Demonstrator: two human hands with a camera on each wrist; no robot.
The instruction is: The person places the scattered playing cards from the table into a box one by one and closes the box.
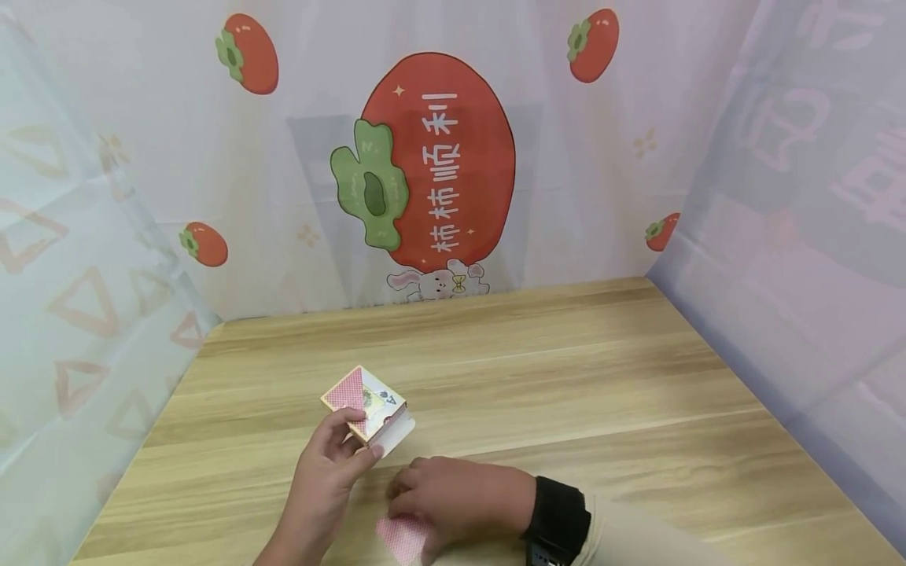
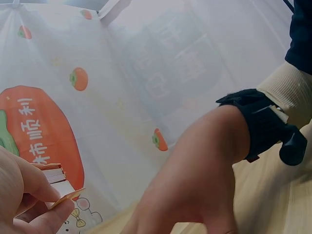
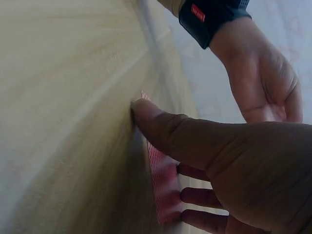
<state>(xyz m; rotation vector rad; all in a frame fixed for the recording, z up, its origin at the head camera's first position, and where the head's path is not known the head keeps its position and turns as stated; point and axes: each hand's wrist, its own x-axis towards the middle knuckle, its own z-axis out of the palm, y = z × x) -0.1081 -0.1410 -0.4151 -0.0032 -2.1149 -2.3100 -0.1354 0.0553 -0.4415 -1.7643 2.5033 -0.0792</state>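
Observation:
My left hand [image 1: 329, 464] grips a playing-card box [image 1: 368, 397], thumb at its near end and fingers along its left side. The box has a red patterned corner and an ace printed on a white face, and its end flap [image 1: 398, 435] hangs out. Pale layered edges [image 2: 54, 174] show at its mouth in the left wrist view. Close to the table's front, my right hand [image 1: 456, 495] bends over a red-backed playing card [image 1: 403, 541]. In the right wrist view, the thumb and fingers hold opposite edges of this card [image 3: 163, 180], low over the wood.
The wood-grain table [image 1: 566, 369] reaches back to a white cloth [image 1: 297, 181] printed with persimmons. More cloth hangs along the left [image 1: 92, 299] and right [image 1: 800, 236] sides. A black strap [image 1: 559, 515] wraps my right wrist.

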